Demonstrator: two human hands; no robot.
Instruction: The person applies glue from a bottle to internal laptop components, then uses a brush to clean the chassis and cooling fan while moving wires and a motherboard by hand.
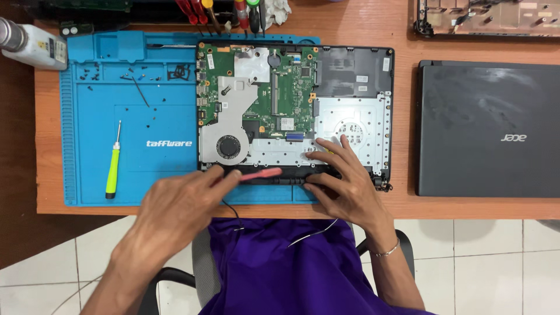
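On the wooden desk [373, 207], a blue repair mat [116, 116] lies at the left, and an opened laptop base [350, 76] rests half on it, its green motherboard [286, 87] and round cooling fan [228, 147] bared. To the right, apart from the base, sits a closed dark grey laptop [487, 128], and another stripped chassis [484, 17] shows at the top right edge. The left hand [175, 213] is clenched around a red-handled tool [261, 174], whose handle lies along the near edge of the laptop base (its tip is hidden, so the kind of tool cannot be told). The right hand [344, 178] rests flat and released, fingers spread on the silver metal plate and the near rim of the base, grasping nothing, just beside the tool's end. A white bottle [29, 44] lies at the desk's top left corner. A yellow-green screwdriver [112, 169] lies alone on the mat, well apart from both hands. Several red and green screwdriver handles [224, 11] stand in a row beyond the base. Small dark screws [92, 74] are scattered in the mat's upper trays.
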